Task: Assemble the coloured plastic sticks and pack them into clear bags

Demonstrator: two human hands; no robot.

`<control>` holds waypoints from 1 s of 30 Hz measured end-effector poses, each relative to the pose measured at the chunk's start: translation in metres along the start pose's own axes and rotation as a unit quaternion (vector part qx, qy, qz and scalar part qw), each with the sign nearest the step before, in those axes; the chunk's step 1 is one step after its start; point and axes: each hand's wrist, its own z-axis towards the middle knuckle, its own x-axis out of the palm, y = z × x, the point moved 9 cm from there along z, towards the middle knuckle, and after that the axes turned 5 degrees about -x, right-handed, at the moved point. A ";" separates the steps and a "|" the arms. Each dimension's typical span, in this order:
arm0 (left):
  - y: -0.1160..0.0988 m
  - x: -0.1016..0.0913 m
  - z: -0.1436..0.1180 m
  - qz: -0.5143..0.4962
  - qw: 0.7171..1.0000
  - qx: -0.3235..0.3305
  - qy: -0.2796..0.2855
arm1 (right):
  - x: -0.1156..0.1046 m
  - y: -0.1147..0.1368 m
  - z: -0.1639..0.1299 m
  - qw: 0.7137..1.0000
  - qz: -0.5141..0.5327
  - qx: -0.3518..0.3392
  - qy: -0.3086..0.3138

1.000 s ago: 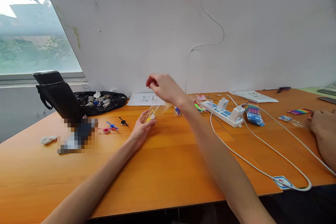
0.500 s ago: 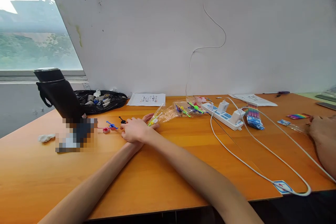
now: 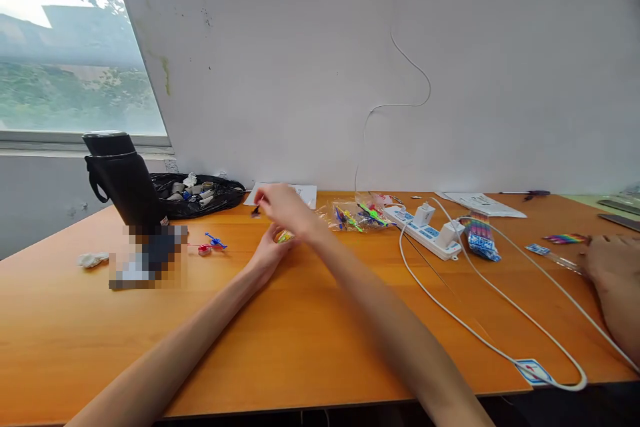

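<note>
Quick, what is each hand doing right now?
Left hand: closed loosely on a small yellow piece, resting on the table.
Right hand: raised, pinching a small black piece.

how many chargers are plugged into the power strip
2. Both white chargers sit on the power strip right of the hands: one charger toward its far end, the other charger nearer the camera, each with a white cable running off. None looks hidden.
</note>
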 end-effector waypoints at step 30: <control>0.008 0.005 -0.005 -0.169 0.982 -0.073 0.041 | -0.079 -0.030 -0.027 0.997 -0.055 0.001 -0.054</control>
